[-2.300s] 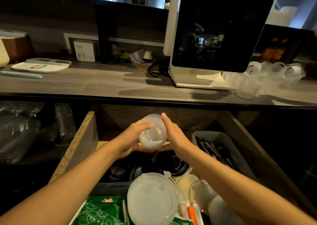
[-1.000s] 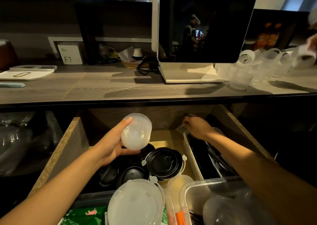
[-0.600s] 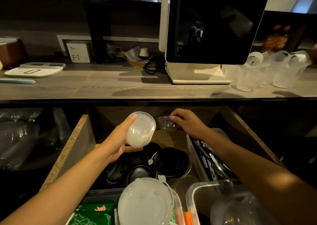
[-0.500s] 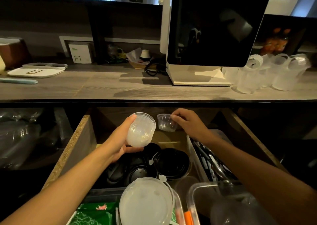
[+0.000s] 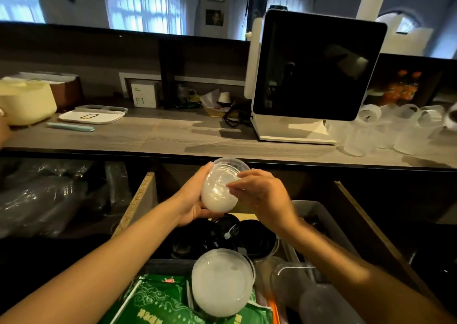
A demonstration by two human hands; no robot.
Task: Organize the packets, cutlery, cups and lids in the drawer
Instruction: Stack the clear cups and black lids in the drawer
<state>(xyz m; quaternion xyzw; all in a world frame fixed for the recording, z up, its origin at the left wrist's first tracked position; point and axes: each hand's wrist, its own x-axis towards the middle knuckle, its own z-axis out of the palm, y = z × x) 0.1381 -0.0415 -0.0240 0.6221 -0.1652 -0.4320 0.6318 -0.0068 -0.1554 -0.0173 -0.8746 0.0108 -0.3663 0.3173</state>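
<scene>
While the left hand (image 5: 191, 203) cupped the stack of clear cups (image 5: 220, 189) from below — fingers curled round it, above the open drawer (image 5: 138, 200) — the right hand (image 5: 259, 195) pinched its upper side w/ fingertips. Black lids (image 5: 249, 237) lay just beneath the grip.

Looks like the service side of a café or takeaway shop. Behind the wooden table (image 5: 173, 138), a white point-of-sale screen (image 5: 316, 69) beside stacks of clear disposable cups (image 5: 385, 128) and a small white scale (image 5: 92, 114). Below, an open drawer (image 5: 138, 200) packed with black lids (image 5: 254, 237), clear takeaway containers (image 5: 222, 281) and green packets (image 5: 158, 301)
</scene>
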